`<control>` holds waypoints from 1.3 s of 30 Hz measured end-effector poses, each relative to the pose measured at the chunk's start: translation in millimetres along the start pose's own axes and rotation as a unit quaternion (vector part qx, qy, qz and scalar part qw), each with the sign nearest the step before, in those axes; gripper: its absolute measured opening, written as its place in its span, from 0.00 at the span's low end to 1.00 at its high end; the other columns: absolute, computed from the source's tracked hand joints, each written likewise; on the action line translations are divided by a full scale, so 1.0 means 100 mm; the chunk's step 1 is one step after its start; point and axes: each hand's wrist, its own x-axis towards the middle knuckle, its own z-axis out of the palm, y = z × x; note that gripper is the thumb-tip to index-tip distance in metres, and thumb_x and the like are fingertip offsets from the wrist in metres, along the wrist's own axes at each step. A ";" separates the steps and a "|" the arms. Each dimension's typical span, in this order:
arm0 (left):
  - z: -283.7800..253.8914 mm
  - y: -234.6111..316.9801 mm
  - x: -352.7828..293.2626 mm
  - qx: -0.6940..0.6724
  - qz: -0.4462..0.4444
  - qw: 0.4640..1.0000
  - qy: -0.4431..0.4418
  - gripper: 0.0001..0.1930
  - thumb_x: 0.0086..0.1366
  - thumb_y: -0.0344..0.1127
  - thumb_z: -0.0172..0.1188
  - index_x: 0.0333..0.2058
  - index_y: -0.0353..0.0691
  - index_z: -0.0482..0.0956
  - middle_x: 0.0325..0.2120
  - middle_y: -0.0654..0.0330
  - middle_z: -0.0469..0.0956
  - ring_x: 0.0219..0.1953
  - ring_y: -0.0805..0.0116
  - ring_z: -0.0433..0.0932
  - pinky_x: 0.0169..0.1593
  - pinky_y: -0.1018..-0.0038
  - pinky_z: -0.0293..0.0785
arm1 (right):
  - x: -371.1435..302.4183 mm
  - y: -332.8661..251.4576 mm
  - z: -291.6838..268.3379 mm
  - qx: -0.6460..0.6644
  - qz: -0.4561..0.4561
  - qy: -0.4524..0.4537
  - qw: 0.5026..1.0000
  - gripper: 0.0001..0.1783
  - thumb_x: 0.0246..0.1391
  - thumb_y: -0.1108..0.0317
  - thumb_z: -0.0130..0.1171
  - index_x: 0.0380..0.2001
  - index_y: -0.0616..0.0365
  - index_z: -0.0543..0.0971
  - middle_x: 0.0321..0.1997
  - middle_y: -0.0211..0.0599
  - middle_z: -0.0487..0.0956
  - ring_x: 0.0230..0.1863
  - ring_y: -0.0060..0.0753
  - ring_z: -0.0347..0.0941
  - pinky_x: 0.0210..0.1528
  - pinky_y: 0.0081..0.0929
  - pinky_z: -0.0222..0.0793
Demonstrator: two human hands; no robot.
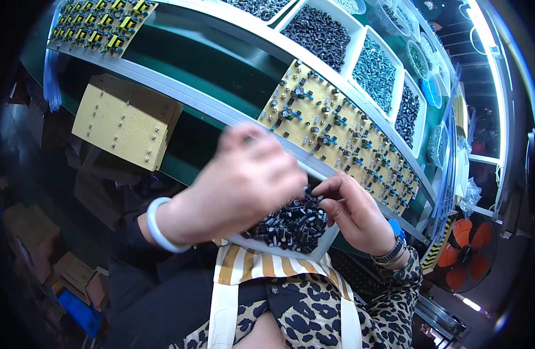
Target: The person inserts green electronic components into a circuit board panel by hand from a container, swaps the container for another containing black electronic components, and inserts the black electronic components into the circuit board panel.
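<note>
My left hand (250,174), with a pale bangle at the wrist, hovers over a white tray (332,238) on my lap. It is smeared by motion, so I cannot tell what its fingers hold. Black cylindrical capacitors (293,224) with metal leads fill the tray. Along the tray's right side, my right hand (357,218) has thumb and forefinger curled together in a pinch; whatever lies between them is too small to make out. Beyond both hands, a tan circuit board (343,145) carrying many small components rests against the metal rail (209,110).
White bins of black parts (317,35) and teal parts (375,72) line the far side. Stacked tan boards (125,119) lie at left, below a board with yellow transformers (102,26). An orange-bladed fan (465,255) stands at right. Cardboard boxes (75,270) sit lower left.
</note>
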 end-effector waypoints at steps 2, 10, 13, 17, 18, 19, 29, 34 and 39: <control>-0.01 -0.17 0.08 0.081 -0.067 0.991 0.083 0.12 0.67 0.30 0.69 0.47 0.51 0.91 0.42 0.69 0.81 0.49 0.65 0.78 0.67 0.59 0.60 | 0.04 -0.01 -0.01 -0.025 -0.023 0.009 0.999 0.11 0.78 0.75 0.56 0.58 0.64 0.81 0.46 0.39 0.78 0.41 0.29 0.78 0.42 0.26 0.77; 0.02 -0.47 0.26 0.234 -0.139 0.951 0.146 0.21 0.65 0.28 0.70 0.57 0.53 0.91 0.46 0.69 0.80 0.55 0.63 0.75 0.66 0.60 0.58 | 0.11 0.17 -0.15 0.135 0.025 0.129 0.982 0.12 0.75 0.76 0.63 0.57 0.66 0.83 0.49 0.33 0.86 0.44 0.19 0.83 0.45 0.18 0.80; 0.05 -0.46 0.30 0.236 -0.135 0.952 0.140 0.21 0.65 0.28 0.70 0.57 0.53 0.91 0.46 0.68 0.80 0.55 0.63 0.74 0.67 0.59 0.58 | 0.19 0.25 -0.27 0.147 0.023 0.181 0.972 0.12 0.73 0.76 0.66 0.56 0.66 0.84 0.49 0.33 0.87 0.46 0.19 0.83 0.47 0.17 0.80; 0.08 -0.36 0.26 0.225 -0.129 0.953 0.157 0.19 0.65 0.28 0.70 0.54 0.52 0.91 0.44 0.67 0.80 0.55 0.63 0.75 0.68 0.57 0.57 | 0.27 0.30 -0.35 0.179 0.050 0.208 0.960 0.13 0.72 0.75 0.69 0.56 0.65 0.85 0.48 0.33 0.88 0.46 0.18 0.84 0.49 0.17 0.80; 0.10 -0.31 0.24 0.204 -0.119 0.957 0.170 0.18 0.65 0.28 0.70 0.53 0.51 0.91 0.44 0.67 0.80 0.54 0.62 0.76 0.68 0.56 0.57 | 0.28 0.32 -0.37 0.169 0.060 0.210 0.961 0.13 0.72 0.75 0.69 0.57 0.65 0.85 0.48 0.33 0.88 0.46 0.17 0.84 0.49 0.17 0.80; 0.13 -0.26 0.21 0.182 -0.111 0.960 0.183 0.16 0.65 0.29 0.70 0.52 0.50 0.91 0.44 0.66 0.80 0.54 0.62 0.76 0.69 0.56 0.57 | 0.29 0.33 -0.37 0.158 0.072 0.211 0.962 0.14 0.72 0.75 0.69 0.57 0.65 0.85 0.48 0.33 0.89 0.46 0.17 0.84 0.49 0.17 0.80; 0.30 0.26 -0.09 0.044 0.115 0.981 -0.147 0.02 0.67 0.30 0.65 0.36 0.46 0.85 0.31 0.67 0.74 0.45 0.69 0.79 0.77 0.51 0.56 | 0.58 0.27 -0.41 -0.171 -0.069 0.244 0.952 0.08 0.66 0.72 0.75 0.44 0.65 0.89 0.40 0.30 0.87 0.36 0.15 0.83 0.39 0.19 0.78; 0.41 0.26 -0.10 0.052 0.103 0.990 -0.082 0.03 0.67 0.33 0.67 0.33 0.46 0.83 0.29 0.68 0.72 0.45 0.68 0.79 0.75 0.52 0.59 | 0.67 0.21 -0.44 -0.215 -0.075 0.246 0.942 0.08 0.65 0.71 0.76 0.39 0.66 0.89 0.34 0.32 0.84 0.29 0.18 0.80 0.34 0.22 0.76; 0.33 0.22 -0.09 -0.034 0.072 0.996 -0.048 0.05 0.68 0.39 0.71 0.36 0.48 0.86 0.30 0.70 0.75 0.43 0.69 0.79 0.70 0.55 0.63 | 0.72 0.16 -0.40 -0.268 -0.057 0.254 0.928 0.09 0.65 0.69 0.76 0.37 0.66 0.87 0.33 0.33 0.83 0.28 0.21 0.80 0.33 0.24 0.76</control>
